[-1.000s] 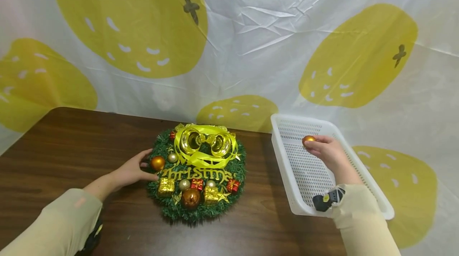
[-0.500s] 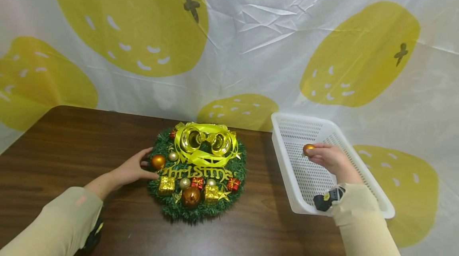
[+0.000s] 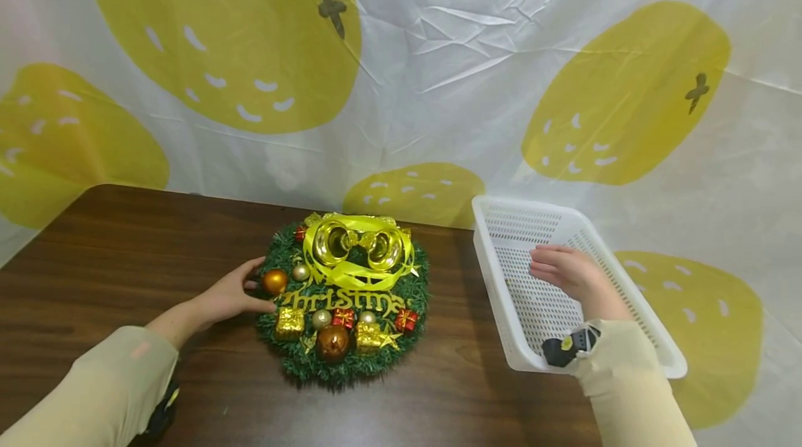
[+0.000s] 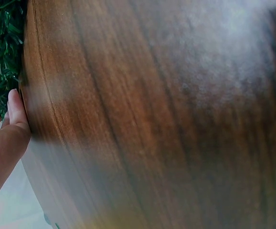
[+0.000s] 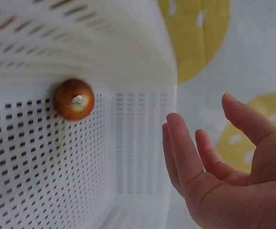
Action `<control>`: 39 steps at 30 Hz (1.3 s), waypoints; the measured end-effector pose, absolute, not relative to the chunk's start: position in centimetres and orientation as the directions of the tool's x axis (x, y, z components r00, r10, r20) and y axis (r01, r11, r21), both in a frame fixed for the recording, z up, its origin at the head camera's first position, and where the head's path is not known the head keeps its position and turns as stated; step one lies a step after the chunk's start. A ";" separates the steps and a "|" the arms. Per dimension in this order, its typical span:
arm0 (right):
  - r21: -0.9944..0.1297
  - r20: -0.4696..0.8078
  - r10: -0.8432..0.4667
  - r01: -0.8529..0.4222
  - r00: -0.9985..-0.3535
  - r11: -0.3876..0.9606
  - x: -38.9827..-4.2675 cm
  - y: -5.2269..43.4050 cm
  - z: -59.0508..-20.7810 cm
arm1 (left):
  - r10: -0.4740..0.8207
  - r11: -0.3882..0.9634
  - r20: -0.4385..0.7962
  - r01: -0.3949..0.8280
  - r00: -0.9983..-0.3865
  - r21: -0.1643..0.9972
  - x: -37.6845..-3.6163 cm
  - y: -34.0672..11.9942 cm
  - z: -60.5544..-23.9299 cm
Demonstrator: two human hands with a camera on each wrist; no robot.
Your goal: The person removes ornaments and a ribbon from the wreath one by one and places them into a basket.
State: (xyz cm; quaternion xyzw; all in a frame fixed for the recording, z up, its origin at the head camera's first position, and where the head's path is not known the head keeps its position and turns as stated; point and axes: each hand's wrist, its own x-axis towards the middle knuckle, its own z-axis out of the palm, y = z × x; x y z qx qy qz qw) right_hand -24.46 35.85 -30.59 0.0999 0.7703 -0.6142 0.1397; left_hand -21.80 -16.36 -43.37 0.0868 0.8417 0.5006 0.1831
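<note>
Right wrist view: right hand [image 5: 214,171] is open w/ relaxed fingers, holding nothing, orange bauble [image 5: 74,99] loose inside white basket [image 5: 143,143] just beside it. Left hand [image 3: 233,294] rests flat vs wreath [image 3: 346,308] edge on counter [image 3: 125,252]; one bauble binned, several still on wreath. Gold lettering reads "Christmas".

One wreath [image 3: 343,297], one basket [image 3: 633,335], one loose ball [image 5: 74,99].

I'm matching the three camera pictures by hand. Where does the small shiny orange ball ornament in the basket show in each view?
Head: not visible; the right hand covers that spot.
Left wrist: not in it.
Right wrist: small shiny orange ball ornament upper left, against perforated plastic.
Shared landmark: white perforated plastic basket, in head and right wrist views.
</note>
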 end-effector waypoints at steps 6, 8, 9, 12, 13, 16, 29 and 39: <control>-0.953 -0.276 -0.131 0.253 -0.952 0.169 -24.1 33.2 -29.9 | 0.336 0.488 -0.218 -0.029 -0.916 0.872 -21.7 -16.4 -43.4; -0.959 -0.262 -0.145 0.240 -0.954 0.153 -23.9 32.1 -29.6 | 0.334 0.489 -0.218 -0.029 -0.917 0.872 -21.8 -16.5 -43.4; -0.962 -0.255 -0.153 0.234 -0.955 0.143 -23.9 31.5 -29.5 | 0.334 0.489 -0.217 -0.029 -0.917 0.872 -21.8 -16.5 -43.4; -0.968 -0.236 -0.175 0.214 -0.956 0.134 -23.6 29.9 -29.3 | 0.332 0.488 -0.217 -0.030 -0.918 0.873 -21.9 -16.5 -43.6; -0.969 -0.229 -0.186 0.206 -0.956 0.135 -23.5 29.4 -29.2 | 0.333 0.488 -0.216 -0.028 -0.918 0.872 -21.9 -16.5 -43.6; -0.971 -0.220 -0.219 0.190 -0.951 0.148 -23.2 27.9 -29.2 | 0.336 0.491 -0.213 -0.023 -0.917 0.871 -21.9 -16.5 -43.6; -0.960 -0.245 -0.346 0.178 -0.906 0.215 -22.3 23.1 -31.6 | 0.331 0.490 -0.221 -0.033 -0.918 0.871 -21.8 -16.5 -43.4; -0.950 -0.275 -0.373 0.191 -0.886 0.247 -21.7 20.4 -33.6 | 0.328 0.491 -0.221 -0.034 -0.919 0.870 -21.9 -16.5 -43.4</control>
